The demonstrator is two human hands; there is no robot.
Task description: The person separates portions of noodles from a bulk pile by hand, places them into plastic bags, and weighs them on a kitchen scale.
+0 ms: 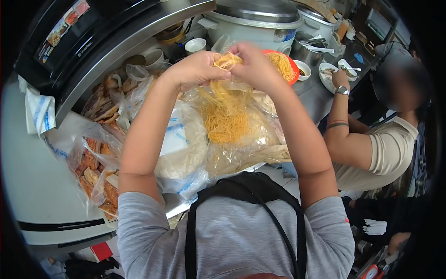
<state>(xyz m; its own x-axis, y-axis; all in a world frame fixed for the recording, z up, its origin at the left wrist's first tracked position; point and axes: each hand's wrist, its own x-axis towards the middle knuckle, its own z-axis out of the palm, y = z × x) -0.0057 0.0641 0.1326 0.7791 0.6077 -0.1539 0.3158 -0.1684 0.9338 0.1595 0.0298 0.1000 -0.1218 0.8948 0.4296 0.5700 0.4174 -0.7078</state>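
Note:
Both my hands are raised in front of me with a small bundle of yellow noodles (226, 61) between them. My left hand (200, 70) pinches the bundle from one side, and my right hand (251, 65) grips it from the other. Some strands hang below my fingers. Under them lies a larger heap of yellow noodles (226, 123) on an open clear plastic bag (253, 149). Farther off, beyond my right wrist, more yellow noodles (280, 64) sit on a red plate (295, 74).
Bags of browned meat (100, 174) and pale noodles (181, 166) lie to the left. Large lidded pots (251, 30) stand behind. A small sauce bowl (303, 70) is at the right, near a seated person (371, 144) with a hand at a white bowl (327, 83).

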